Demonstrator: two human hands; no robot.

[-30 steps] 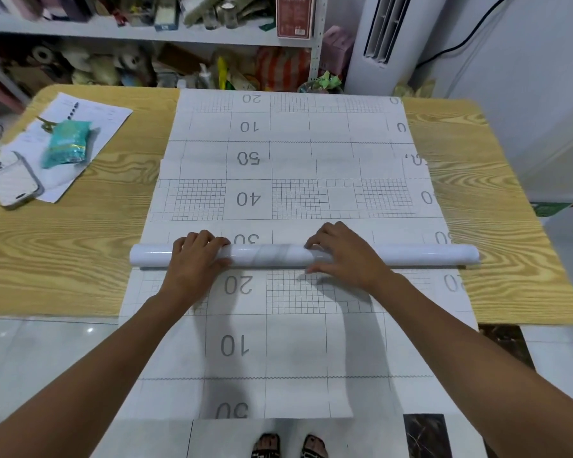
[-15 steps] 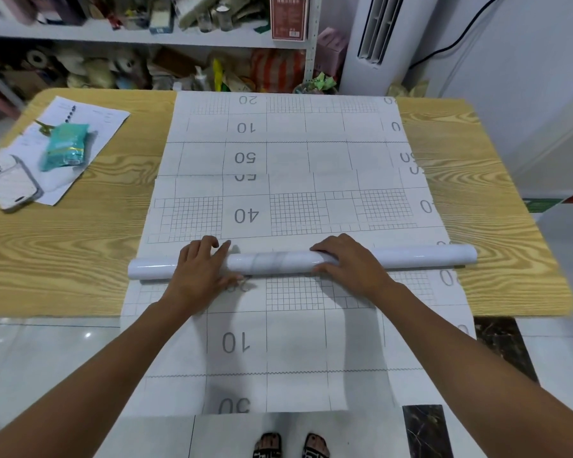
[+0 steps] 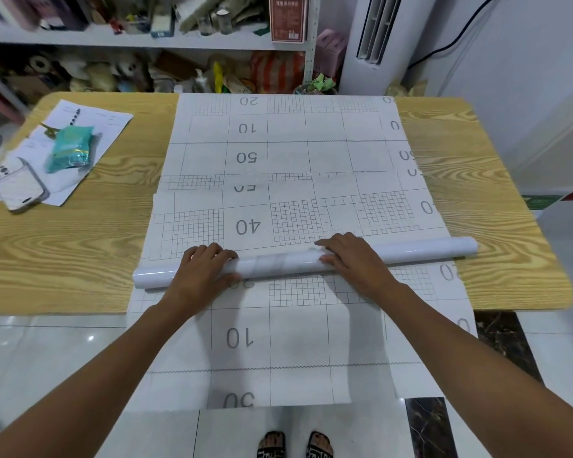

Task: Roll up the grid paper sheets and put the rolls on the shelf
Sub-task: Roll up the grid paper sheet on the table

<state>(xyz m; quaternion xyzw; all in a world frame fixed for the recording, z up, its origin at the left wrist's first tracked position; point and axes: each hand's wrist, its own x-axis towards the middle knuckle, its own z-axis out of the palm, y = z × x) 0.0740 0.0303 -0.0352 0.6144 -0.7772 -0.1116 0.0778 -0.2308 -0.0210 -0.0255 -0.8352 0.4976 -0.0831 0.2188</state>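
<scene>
Grid paper roll [image 3: 278, 263] lying crosswise on the flat sheets [image 3: 298, 160] near the tabletop's [image 3: 63, 242] front edge. Gripped by left hand [image 3: 202, 271] and right hand [image 3: 353, 259], fingers [image 3: 209, 252] curled over its top, thumbs on the near side, likely for tight, even winding.

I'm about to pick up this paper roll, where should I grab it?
Grip the paper roll from above, one hand either side of its middle: it lies long and thin across the table, so held by an end it may droop.
</scene>
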